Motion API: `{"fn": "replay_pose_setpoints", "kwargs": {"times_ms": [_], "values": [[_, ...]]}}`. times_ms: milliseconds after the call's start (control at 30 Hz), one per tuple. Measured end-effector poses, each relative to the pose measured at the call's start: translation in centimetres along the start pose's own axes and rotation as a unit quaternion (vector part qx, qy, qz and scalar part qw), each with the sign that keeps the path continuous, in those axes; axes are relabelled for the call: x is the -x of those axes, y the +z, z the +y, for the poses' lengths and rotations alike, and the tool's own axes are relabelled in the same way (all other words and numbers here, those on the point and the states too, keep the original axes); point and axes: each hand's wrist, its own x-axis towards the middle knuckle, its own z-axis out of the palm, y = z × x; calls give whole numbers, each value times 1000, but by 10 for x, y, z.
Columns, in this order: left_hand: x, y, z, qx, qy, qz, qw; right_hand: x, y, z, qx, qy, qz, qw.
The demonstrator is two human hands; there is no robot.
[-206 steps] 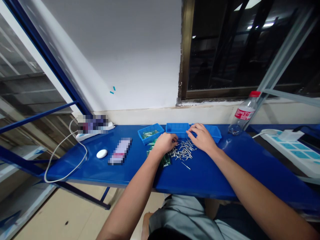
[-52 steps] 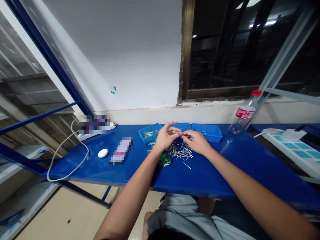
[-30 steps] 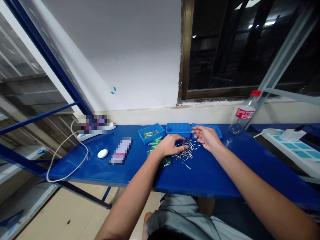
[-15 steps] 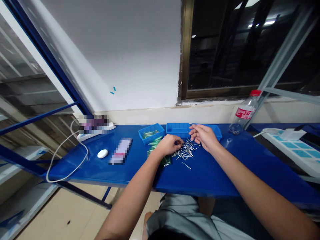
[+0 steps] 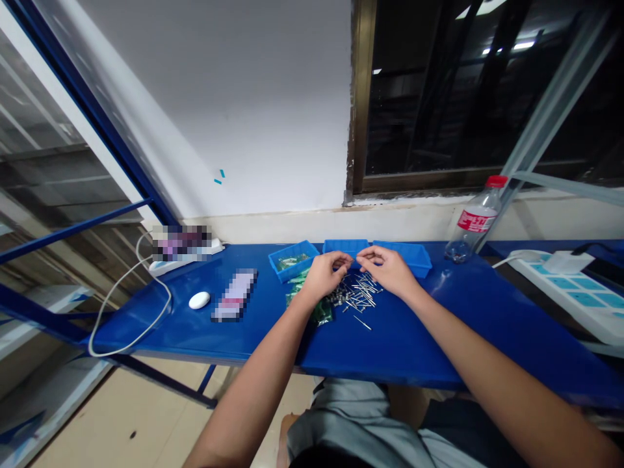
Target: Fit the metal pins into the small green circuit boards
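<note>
My left hand (image 5: 325, 274) and my right hand (image 5: 389, 269) face each other in front of the middle blue tray (image 5: 346, 245), thumbs and fingertips pinched. Their fingertips are a small gap apart; whatever they hold is too small to make out. Below them lies a pile of silver rivets (image 5: 361, 294) with long thin shanks, and one loose rivet (image 5: 362, 323) lies nearer the front edge. Green plastic packets (image 5: 322, 313) lie partly hidden beneath my left hand and wrist. The left blue tray (image 5: 277, 268) contains similar green packets. The right blue tray (image 5: 416, 260) is partly hidden behind my right hand.
On the blue table (image 5: 439, 344) stands a bottle with a red cap (image 5: 470, 224), at the back right. A white power strip (image 5: 570, 292) is at the far right. Leftward are a white oval object (image 5: 199, 300), a blurred-out flat item (image 5: 234, 296) and a white cable (image 5: 168, 305).
My right hand has moved left and closed into a pinch. My left hand has lifted off the rivets toward the middle tray, bringing both sets of fingertips close together.
</note>
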Motion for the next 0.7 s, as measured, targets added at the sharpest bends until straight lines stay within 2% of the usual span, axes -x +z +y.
{"fn": "replay_pose_setpoints", "kwargs": {"times_ms": [167, 400, 600, 700], "values": [[-1, -1, -3, 2, -8, 38, 999, 2, 1, -2, 87, -39, -5, 995], [-2, 6, -9, 136, -53, 40, 988, 2, 4, -2, 139, -75, -27, 987], [-1, 7, -10, 190, -79, 25, 978, 3, 5, 0, 178, -139, -14, 974], [-2, 8, -12, 215, -84, 18, 973, 4, 6, 1, 175, -143, -13, 974]]}}
